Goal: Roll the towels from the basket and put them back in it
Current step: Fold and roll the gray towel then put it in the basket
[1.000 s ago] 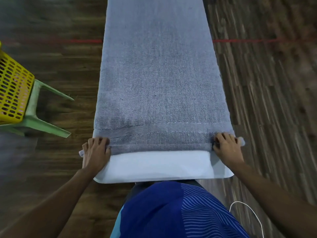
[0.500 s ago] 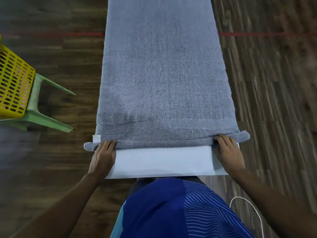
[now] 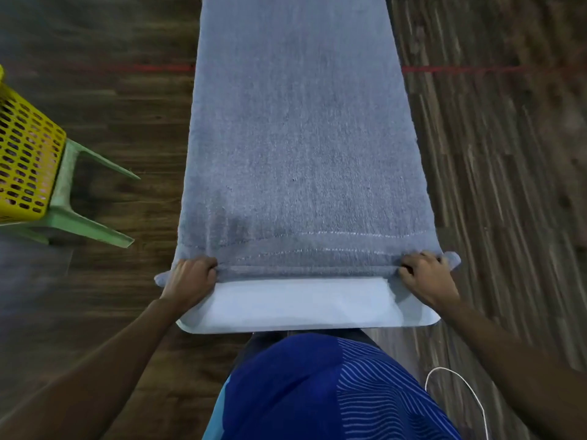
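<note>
A long grey towel point(image 3: 301, 138) lies flat along a narrow white table point(image 3: 301, 304), running away from me. Its near end is turned over into a thin roll point(image 3: 305, 269) across the table's width. My left hand point(image 3: 190, 277) grips the roll's left end, fingers curled over it. At the right end my right hand point(image 3: 427, 277) grips the same roll the same way. Small tips of the roll stick out past both hands. A yellow perforated basket point(image 3: 22, 160) stands at the left edge of view.
The basket sits on a green plastic stool point(image 3: 73, 217) on a dark wood floor point(image 3: 508, 185). A red line point(image 3: 460, 69) crosses the floor farther off. A white cable point(image 3: 460, 389) hangs by my blue shirt at the lower right.
The towel's near edge has been turned over into a thin roll. Both hands went from lying fairly flat on the edge to curling round the roll. More white table shows in front of it.
</note>
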